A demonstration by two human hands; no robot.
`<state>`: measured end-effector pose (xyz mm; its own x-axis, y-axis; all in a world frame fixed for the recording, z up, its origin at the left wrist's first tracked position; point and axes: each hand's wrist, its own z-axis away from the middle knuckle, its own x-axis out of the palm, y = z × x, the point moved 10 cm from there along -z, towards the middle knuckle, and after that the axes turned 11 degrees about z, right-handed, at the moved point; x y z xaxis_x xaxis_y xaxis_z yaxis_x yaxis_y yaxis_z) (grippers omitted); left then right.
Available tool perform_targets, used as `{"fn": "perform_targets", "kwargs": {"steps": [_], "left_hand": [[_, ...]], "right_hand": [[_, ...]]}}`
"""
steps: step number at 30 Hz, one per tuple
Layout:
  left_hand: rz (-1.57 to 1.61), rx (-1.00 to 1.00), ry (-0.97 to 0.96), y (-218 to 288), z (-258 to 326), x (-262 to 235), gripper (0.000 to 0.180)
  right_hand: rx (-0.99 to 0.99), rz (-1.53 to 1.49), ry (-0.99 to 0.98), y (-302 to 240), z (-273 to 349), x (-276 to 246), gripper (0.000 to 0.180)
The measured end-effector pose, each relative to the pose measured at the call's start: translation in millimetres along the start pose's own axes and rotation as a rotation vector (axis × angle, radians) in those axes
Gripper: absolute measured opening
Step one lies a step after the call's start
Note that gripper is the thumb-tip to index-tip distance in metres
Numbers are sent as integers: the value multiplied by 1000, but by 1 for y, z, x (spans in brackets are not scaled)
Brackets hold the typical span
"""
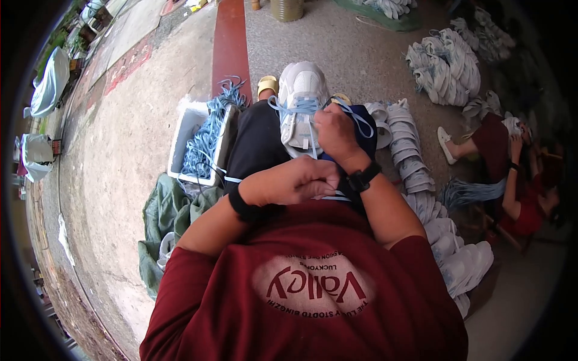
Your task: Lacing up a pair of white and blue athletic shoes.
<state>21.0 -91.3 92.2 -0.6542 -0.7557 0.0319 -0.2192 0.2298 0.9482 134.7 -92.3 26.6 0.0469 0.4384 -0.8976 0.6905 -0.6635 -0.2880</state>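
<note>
A white and grey sneaker (303, 84) rests between my thighs, toe pointing away from me. Light blue shoelace (306, 106) crosses its upper, and loops stick out at both sides. My right hand (335, 133) is closed beside the shoe's throat, pinching the shoelace. Nearer my body, my left hand (310, 179) has its fingers curled together below the shoe's heel end. What those fingers hold, if anything, is hidden. Left of my leg stands a white box (176, 141) heaped with loose light blue laces (208, 144).
Stacked white shoes (409, 144) run along my right side, with another pile (444, 66) farther off. A person in red (524, 210) sits at the right, near a bundle of blue laces (475, 191). Green cloth (159, 210) lies at my left.
</note>
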Motion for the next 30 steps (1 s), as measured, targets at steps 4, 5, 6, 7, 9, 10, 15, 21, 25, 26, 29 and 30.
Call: {"fn": "perform_targets", "kwargs": {"steps": [4,5,6,7,9,10,15,21,25,26,29,30], "left_hand": [[86,-48,109,6,15,-15,18],[87,-61,127,5,17,-17,19],[87,-56,133,6,19,-18,19],[98,-73,136,5,19,-17,19],[112,-82,141,4,21,-17,19],[115,-79,143,4,23,-18,19],[129,-64,146,1,27,-19,17],[71,-151,75,-23,29,-24,21],[-285,-262,266,-53,41,-63,17],[-384,-246,385,-53,43,-79,13],[-514,-228,612,-56,48,-109,8],[-663,-217,690,-50,48,-117,11]], "right_hand": [[61,121,-23,-6,-4,7,6],[1,186,-13,-12,-6,8,7],[-57,249,-4,-20,-9,4,9],[-64,252,-6,-22,-11,0,9],[-84,332,-199,-23,-15,9,12],[-88,339,-202,-23,-16,11,12],[-163,235,-86,-21,-21,18,9],[-199,14,17,-19,-16,12,3],[-113,-91,73,-5,-7,4,3],[-75,-99,89,-2,-6,4,3],[-52,-86,140,-7,-12,10,2],[-74,-60,167,-12,-13,10,2]]}}
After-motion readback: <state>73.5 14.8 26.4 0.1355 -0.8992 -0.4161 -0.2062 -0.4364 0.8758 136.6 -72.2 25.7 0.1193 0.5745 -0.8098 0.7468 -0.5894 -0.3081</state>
